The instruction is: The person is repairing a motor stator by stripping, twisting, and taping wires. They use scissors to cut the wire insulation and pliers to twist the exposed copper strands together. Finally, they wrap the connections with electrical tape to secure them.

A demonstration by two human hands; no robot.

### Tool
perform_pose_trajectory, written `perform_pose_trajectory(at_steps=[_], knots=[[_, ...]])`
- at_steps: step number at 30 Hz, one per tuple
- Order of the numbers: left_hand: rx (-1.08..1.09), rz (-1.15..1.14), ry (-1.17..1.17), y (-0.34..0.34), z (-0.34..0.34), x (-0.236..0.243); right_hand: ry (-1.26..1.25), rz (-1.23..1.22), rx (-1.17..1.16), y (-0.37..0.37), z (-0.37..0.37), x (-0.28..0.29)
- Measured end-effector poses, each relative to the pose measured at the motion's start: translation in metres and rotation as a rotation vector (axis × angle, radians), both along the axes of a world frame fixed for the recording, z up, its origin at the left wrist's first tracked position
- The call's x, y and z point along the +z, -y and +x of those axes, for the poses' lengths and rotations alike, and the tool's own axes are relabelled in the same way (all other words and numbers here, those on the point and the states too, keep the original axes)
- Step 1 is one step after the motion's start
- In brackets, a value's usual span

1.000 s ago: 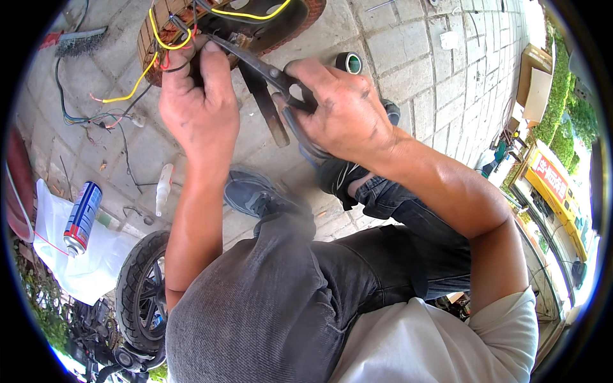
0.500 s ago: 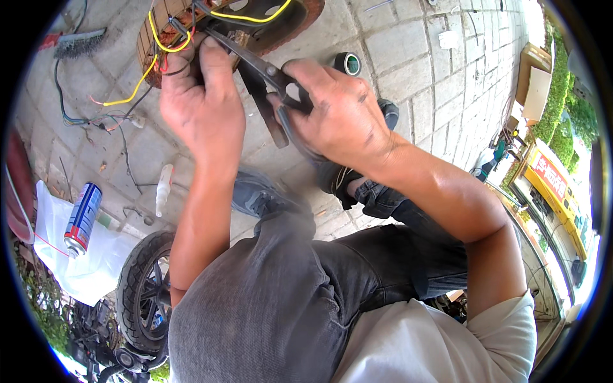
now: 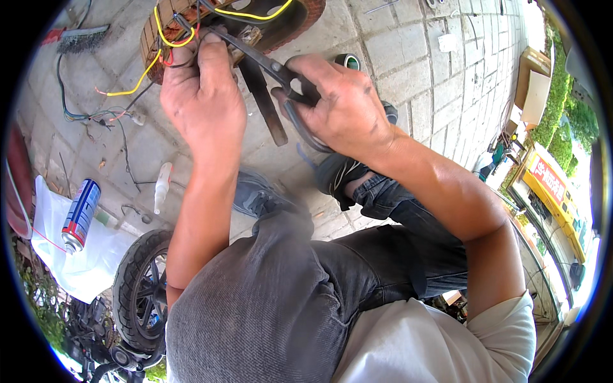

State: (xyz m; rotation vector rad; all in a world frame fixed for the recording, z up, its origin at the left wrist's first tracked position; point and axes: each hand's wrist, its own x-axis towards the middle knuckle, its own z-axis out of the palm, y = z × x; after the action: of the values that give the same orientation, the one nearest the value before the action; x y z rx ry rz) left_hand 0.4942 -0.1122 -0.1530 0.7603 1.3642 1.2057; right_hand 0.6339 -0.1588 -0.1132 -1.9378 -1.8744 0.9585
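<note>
At upper centre, the left hand point(image 3: 204, 96) bends its fingers near the red wire point(image 3: 168, 62) on the ribbed ring point(image 3: 152, 43), perhaps for steadiness; their grip is hidden. The right hand's point(image 3: 341, 105) fingers wrap the scissors' point(image 3: 276, 67) handles, seemingly for control.

Bright daylight fills the scene. The paving point(image 3: 402, 41) looks paler toward the upper right, and the far right edge is washed out to white. A soft glare lies on the right forearm point(image 3: 434, 156), while the hollow of the round rusty part point(image 3: 286, 27) stays in shadow. The left hand point(image 3: 203, 108) is fairly sharp, but the trousers point(image 3: 262, 287) show a smeared blur near the knee. Straight lines bend near the black, bluish-fringed circular border.
</note>
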Motion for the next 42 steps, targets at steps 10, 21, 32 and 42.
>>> perform_pose_trajectory(at_steps=[10,21,32,42], knots=[[-0.031,-0.03,0.025,0.003,-0.005,0.002,-0.571,-0.629,-0.281,-0.019,-0.002,0.03],[-0.102,-0.002,-0.17,0.002,-0.007,0.005,0.114,0.124,0.164,-0.013,0.015,0.001],[-0.087,-0.011,-0.012,0.003,-0.007,0.004,0.086,0.154,0.161,-0.012,0.019,-0.001],[-0.065,-0.053,-0.031,-0.001,-0.01,0.001,0.096,0.149,0.089,-0.008,0.01,0.002]])
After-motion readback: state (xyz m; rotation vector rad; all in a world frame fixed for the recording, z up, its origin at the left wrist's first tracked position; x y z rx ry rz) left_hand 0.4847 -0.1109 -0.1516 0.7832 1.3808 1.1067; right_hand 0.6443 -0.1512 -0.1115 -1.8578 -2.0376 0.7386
